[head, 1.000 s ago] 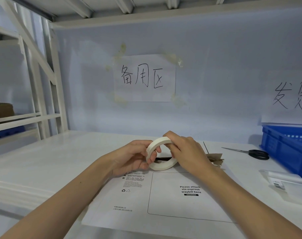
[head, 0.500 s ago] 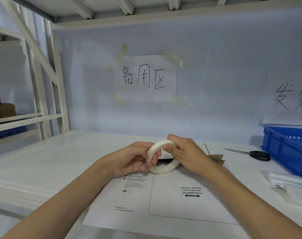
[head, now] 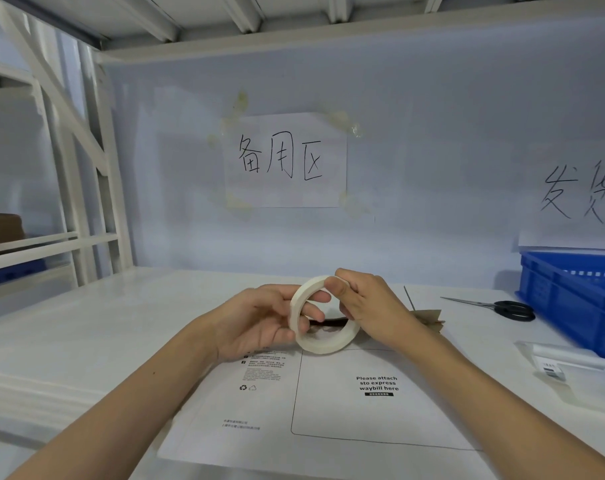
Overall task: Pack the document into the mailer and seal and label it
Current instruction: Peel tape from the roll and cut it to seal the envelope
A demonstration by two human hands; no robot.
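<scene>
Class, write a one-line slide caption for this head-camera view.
Both hands, left hand and right hand, hold a roll of tape above a white mailer, scissors lying nearby.

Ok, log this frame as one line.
step: finding tape end | hands: left and right both grip tape roll | mailer: flat on table, unlabelled | scissors: untouched

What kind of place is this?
Probably a parcel packing station in a stockroom: a mailer printed with a waybill box lies on the white bench, beside a blue crate and metal shelving.
</scene>
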